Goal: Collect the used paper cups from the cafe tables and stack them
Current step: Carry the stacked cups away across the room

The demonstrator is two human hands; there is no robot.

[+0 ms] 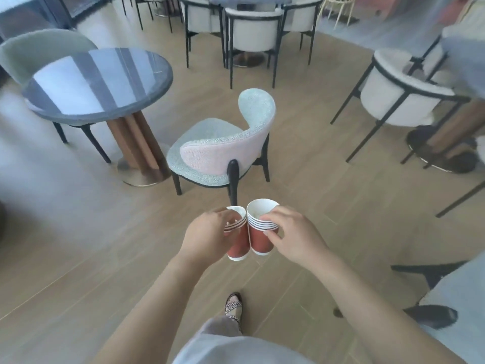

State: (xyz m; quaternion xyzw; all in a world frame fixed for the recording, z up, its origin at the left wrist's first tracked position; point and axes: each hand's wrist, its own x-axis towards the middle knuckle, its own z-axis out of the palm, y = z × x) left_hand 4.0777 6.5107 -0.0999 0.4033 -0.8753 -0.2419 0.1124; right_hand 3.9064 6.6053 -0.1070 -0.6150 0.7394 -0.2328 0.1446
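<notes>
- left hand (207, 237): fingers clamped around left paper cup (237, 240), tilted.
- right hand (294, 235): fingers clamped on right paper cup stack (261, 228), upright.
- both touch at the rims, held over the floor, nearer than the pale green chair (223, 143).

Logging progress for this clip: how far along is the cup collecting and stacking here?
Collecting looks done at least in part: the left hand holds one cup, and the right hand holds another whose several rim bands suggest a few nested already. In hand: the two are side by side, touching, not yet merged. Left: nest them together. The round table nearby shows no cups; other tables are only partly visible.
</notes>
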